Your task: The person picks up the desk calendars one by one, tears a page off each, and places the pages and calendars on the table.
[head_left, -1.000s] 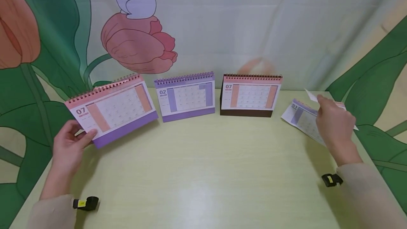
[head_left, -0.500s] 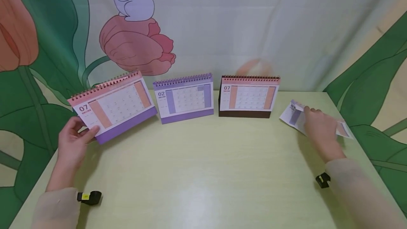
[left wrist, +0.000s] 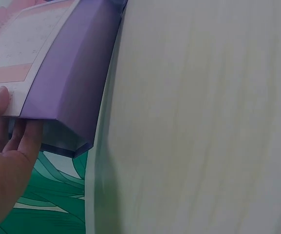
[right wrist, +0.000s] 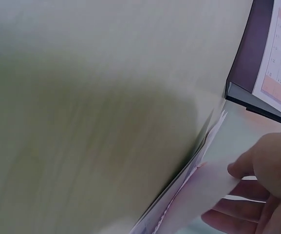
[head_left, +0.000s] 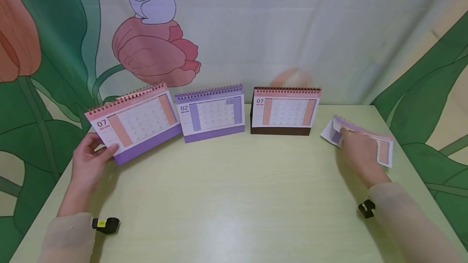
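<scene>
My left hand grips the lower left corner of a desk calendar with a pink 07 page and a purple base. In the left wrist view the thumb lies on the page of this calendar, with several fingers under its open end. On the right, my right hand pinches a loose calendar page with a torn upper edge and an orange column. Under it lies a purple-printed loose sheet, partly hidden. In the right wrist view the held page passes between thumb and fingers.
Two more desk calendars stand at the back of the pale table: a purple one marked 02 and a pink 07 one on a dark base. A printed curtain hangs behind the table.
My right hand has brought the torn page left and down over the other loose sheet. The calendar in my left hand has shifted slightly right, closer to the 02 calendar.
</scene>
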### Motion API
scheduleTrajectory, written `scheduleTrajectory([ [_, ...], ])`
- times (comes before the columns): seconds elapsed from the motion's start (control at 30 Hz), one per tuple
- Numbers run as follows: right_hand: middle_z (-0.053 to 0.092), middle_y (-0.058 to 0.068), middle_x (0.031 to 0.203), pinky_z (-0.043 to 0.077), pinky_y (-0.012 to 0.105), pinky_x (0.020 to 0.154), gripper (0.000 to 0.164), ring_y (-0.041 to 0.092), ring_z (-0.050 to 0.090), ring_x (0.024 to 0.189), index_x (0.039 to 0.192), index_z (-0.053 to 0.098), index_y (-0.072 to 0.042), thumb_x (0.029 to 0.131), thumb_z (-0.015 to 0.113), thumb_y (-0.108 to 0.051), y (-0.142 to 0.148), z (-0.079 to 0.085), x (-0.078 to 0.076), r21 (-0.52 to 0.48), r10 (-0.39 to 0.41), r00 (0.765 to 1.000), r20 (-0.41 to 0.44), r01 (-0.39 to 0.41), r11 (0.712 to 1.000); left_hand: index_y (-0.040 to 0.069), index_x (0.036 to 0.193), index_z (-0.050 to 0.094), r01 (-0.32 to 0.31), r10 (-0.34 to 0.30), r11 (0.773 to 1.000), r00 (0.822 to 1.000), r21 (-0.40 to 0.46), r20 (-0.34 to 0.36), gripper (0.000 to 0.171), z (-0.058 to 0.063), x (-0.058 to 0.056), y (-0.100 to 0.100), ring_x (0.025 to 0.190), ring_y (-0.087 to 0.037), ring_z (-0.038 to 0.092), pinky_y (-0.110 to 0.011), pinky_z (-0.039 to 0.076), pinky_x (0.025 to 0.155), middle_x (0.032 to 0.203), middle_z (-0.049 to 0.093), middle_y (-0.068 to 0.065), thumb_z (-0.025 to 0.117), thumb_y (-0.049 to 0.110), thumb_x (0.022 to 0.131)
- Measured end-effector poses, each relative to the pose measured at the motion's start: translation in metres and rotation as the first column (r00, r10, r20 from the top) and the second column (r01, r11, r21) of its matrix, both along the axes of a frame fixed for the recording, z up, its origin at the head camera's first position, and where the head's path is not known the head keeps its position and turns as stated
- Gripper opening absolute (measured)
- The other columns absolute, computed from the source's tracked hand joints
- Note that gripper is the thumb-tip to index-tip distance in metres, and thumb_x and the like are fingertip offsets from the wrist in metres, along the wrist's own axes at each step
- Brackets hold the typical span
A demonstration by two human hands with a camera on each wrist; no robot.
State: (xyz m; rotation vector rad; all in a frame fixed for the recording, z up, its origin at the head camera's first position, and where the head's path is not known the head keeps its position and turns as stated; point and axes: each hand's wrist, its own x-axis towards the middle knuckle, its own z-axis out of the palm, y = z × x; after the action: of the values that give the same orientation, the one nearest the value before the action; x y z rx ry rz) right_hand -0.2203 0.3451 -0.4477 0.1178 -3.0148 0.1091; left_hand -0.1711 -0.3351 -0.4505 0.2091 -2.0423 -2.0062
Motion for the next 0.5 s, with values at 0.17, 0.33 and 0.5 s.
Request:
scheduleTrajectory([
  [0.17,0.065,0.026,0.084,0.041,0.049,0.047,0.014,0.038,0.055,0.062,0.101,0.063,0.0,0.099,0.051,-0.004,0.0002,-0.0013,-0.0006,-0.058,0.004,0.999,0.044,-0.002,0.998,0.014,0.128,0.064,0.006,-0.006,1.0,1.0,-0.002,0.0,0.039,-0.0025,-0.0021,-0.0009,0.09,-0.008,0.066,-0.015,0.055,0.076,0.115,0.063,0.002,0.07,-0.004,0.094],
  [0.33,0.065,0.021,0.083,0.04,0.044,0.048,0.016,0.032,0.05,0.063,0.101,0.067,-0.001,0.101,0.056,-0.012,0.0007,-0.0031,-0.001,-0.091,-0.007,0.997,0.083,0.015,0.996,0.015,0.123,0.064,0.025,-0.025,1.0,1.0,0.01,0.019,0.037,-0.0058,-0.0041,-0.0042,0.087,-0.006,0.067,-0.015,0.055,0.075,0.114,0.063,0.004,0.069,-0.007,0.094],
  [0.5,0.067,0.022,0.092,0.042,0.045,0.052,0.021,0.032,0.051,0.067,0.11,0.068,-0.001,0.1,0.064,-0.018,0.0023,-0.0061,-0.0014,-0.093,-0.009,0.993,0.118,0.02,0.996,0.017,0.127,0.062,0.047,-0.044,0.998,0.996,-0.039,0.071,0.039,-0.0069,-0.0047,-0.0084,0.089,-0.005,0.066,-0.015,0.055,0.075,0.116,0.06,0.005,0.069,-0.004,0.095],
])
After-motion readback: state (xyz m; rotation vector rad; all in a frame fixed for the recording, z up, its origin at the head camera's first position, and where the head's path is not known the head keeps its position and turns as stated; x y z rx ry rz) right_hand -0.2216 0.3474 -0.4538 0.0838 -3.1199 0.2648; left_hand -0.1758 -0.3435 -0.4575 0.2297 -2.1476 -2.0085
